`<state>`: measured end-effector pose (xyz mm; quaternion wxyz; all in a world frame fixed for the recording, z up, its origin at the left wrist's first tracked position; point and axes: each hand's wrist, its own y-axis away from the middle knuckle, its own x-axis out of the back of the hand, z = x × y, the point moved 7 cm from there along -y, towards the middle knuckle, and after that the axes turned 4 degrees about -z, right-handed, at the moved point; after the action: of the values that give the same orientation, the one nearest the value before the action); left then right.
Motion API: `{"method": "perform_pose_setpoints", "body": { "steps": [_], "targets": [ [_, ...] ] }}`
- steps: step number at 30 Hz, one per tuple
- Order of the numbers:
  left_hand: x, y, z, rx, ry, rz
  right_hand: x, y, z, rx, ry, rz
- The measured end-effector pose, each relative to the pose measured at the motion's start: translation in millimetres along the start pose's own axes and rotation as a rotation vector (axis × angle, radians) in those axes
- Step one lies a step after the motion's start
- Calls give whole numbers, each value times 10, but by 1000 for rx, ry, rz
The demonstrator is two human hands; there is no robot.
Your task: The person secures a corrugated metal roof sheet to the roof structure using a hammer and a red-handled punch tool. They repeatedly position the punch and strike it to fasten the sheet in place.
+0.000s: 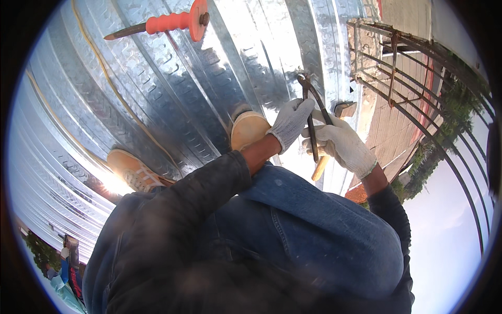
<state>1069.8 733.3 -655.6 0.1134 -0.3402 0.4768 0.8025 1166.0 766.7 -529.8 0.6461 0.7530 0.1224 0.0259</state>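
Note:
A pair of dark pincers [309,99] stands with its jaws down at a small rough spot on the ribbed metal decking [209,78]; its handles are spread apart. My left hand [293,123], in a white knit glove, is closed around the near handle. The right hand [345,144], gloved too, is closed at the other handle, its fingers partly hidden behind the tool. Below the right hand shows a wooden handle [320,167], and beyond that hand a dark metal piece [344,110]; whether they belong together I cannot tell.
A pointed chisel with a red hand guard [170,23] lies on the decking at the far left. A yellowish cord [112,78] crosses the sheets. Long rebars [418,97] jut out past the decking's right edge. My tan shoes [250,130] rest on the metal.

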Motion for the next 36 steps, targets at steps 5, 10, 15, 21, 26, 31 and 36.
{"method": "perform_pose_setpoints", "body": {
  "steps": [5, 10, 15, 21, 26, 31, 36],
  "targets": [
    [-12, -54, 95, -50, -50, 33, 95, 76, -161, -10, 110, -20],
    [5, -175, 82, -35, -26, 40, 295, 61, -301, 54, 13, -135],
    [20, -184, 146, -24, 11, 55, 218, 28, -563, -54, 61, -164],
    [-72, -139, 252, 7, 150, 31, 299, 9, -700, -102, -54, -170],
    [-96, -140, 339, 27, 304, 71, 343, -68, -871, -224, -36, -95],
    [-193, -184, 254, 145, 425, 40, 253, -62, -1101, -383, 8, -26],
    [-192, -211, 266, 148, 532, 11, 186, -84, -1331, -501, 104, 94]
  ]
}}
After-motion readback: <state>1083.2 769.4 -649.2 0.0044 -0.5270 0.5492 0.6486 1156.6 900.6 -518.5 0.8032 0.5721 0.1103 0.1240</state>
